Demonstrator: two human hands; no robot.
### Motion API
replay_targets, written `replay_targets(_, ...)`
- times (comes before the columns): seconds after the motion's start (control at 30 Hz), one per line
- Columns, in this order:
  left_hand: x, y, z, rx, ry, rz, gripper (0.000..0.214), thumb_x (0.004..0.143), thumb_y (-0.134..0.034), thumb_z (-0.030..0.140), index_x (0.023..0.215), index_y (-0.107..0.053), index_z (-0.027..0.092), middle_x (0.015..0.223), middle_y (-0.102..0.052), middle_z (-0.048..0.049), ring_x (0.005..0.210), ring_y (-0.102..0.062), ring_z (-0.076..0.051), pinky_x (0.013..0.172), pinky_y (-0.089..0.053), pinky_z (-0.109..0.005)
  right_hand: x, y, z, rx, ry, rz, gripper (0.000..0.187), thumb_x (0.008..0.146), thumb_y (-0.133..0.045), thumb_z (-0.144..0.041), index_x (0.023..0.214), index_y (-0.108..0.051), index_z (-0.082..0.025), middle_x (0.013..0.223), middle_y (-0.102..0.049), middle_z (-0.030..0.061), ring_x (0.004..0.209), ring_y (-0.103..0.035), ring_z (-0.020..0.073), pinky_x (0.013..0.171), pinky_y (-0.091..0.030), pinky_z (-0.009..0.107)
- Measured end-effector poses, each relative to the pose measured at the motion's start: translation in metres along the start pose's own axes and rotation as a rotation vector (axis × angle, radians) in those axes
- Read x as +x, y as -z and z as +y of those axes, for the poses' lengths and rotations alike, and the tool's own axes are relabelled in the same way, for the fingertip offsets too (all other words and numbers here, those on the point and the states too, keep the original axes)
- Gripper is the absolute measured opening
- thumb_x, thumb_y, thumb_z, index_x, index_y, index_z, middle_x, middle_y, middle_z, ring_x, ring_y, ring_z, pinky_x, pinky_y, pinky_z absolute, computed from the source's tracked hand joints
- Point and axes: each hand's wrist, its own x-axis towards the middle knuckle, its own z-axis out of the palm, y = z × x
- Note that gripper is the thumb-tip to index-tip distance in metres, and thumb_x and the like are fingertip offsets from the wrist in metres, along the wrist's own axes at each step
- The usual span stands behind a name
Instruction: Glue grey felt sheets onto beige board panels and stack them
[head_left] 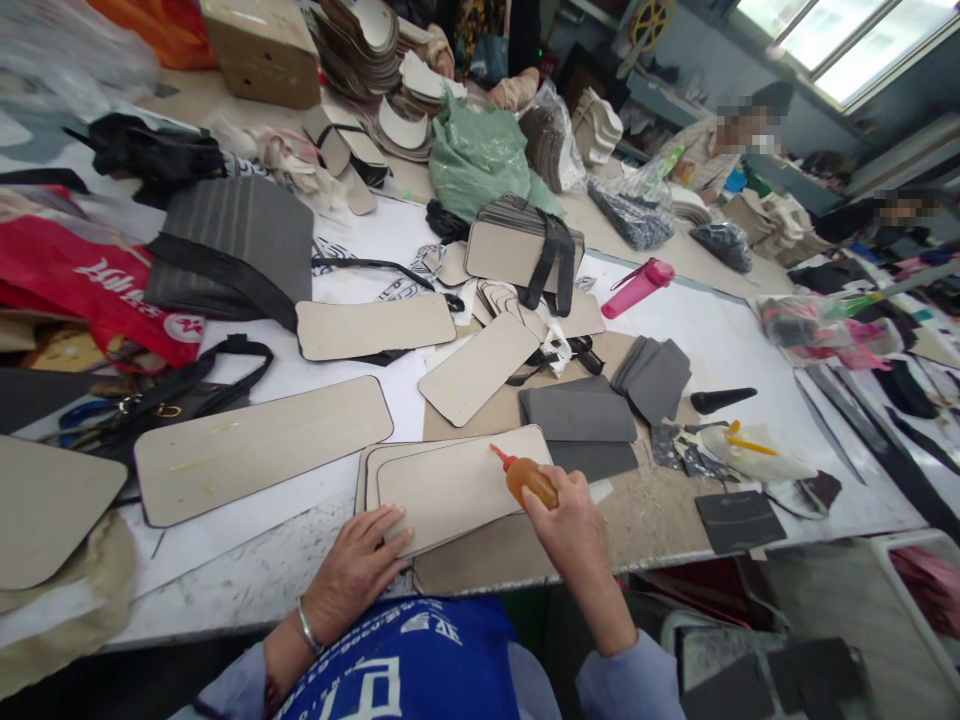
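On worktable [240, 585], spreads left hand [360, 552] on beige panel stack [450, 490] at six o'clock, presumably steadying it; grips amber squeeze bottle [527, 474] with right hand [574, 525], apparently to aim red nozzle [500, 456]. Counts one squeeze bottle, at least two stacked panels, one pink drinks bottle [636, 290] toward two o'clock.

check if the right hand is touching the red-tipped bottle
Touching. The head view shows it: the right hand is wrapped around the rear of the red-tipped bottle, skin pressed against its side.
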Motion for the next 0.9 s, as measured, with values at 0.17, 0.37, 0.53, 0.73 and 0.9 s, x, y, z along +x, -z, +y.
replay_targets(0.17,-0.001,0.0,0.0,0.002,0.012,-0.021,0.022,0.079,-0.057,0.023,0.101,-0.061,0.02,0.111,-0.059,-0.0102,0.108,-0.049,-0.023,0.089,-0.044,-0.04,-0.019,-0.013,-0.036,0.081,0.115,-0.065,0.029,0.078,-0.053,-0.031,0.106,-0.057,-0.026,0.088,-0.049,0.0013,0.068,-0.054,0.0129,0.06,-0.038,0.023)
replay_targets(0.37,-0.001,0.002,-0.001,0.003,0.004,-0.033,0.024,0.079,-0.057,0.025,0.103,-0.06,0.02,0.112,-0.059,-0.0112,0.109,-0.049,-0.024,0.088,-0.045,-0.041,-0.03,-0.02,-0.06,0.192,0.195,-0.097,0.027,0.076,-0.054,-0.028,0.102,-0.059,-0.025,0.085,-0.051,0.0017,0.07,-0.055,0.0138,0.064,-0.042,0.024)
replay_targets(0.53,-0.001,0.003,0.0,0.023,-0.025,-0.032,0.025,0.078,-0.057,0.023,0.102,-0.058,0.017,0.112,-0.058,-0.0117,0.111,-0.047,-0.025,0.09,-0.043,-0.043,-0.039,-0.019,-0.054,0.335,0.199,-0.127,0.028,0.076,-0.053,-0.029,0.103,-0.058,-0.023,0.087,-0.051,0.0021,0.073,-0.056,0.015,0.069,-0.045,0.028)
replay_targets(0.73,-0.007,0.01,-0.001,0.043,-0.099,0.036,0.017,0.081,-0.053,0.018,0.097,-0.058,0.015,0.097,-0.062,-0.0089,0.101,-0.052,-0.02,0.087,-0.044,-0.038,-0.056,-0.026,-0.056,0.319,0.307,-0.161,0.03,0.076,-0.053,-0.029,0.105,-0.057,-0.024,0.085,-0.051,0.0022,0.071,-0.057,0.0149,0.066,-0.046,0.027)
replay_targets(0.9,-0.008,0.013,-0.004,0.026,-0.144,0.035,0.015,0.084,-0.048,0.014,0.096,-0.058,0.013,0.092,-0.063,-0.0074,0.095,-0.054,-0.017,0.082,-0.046,-0.034,-0.065,-0.033,-0.061,0.23,0.333,-0.177,0.03,0.076,-0.053,-0.028,0.106,-0.058,-0.026,0.084,-0.05,0.0018,0.07,-0.057,0.0147,0.063,-0.046,0.025)
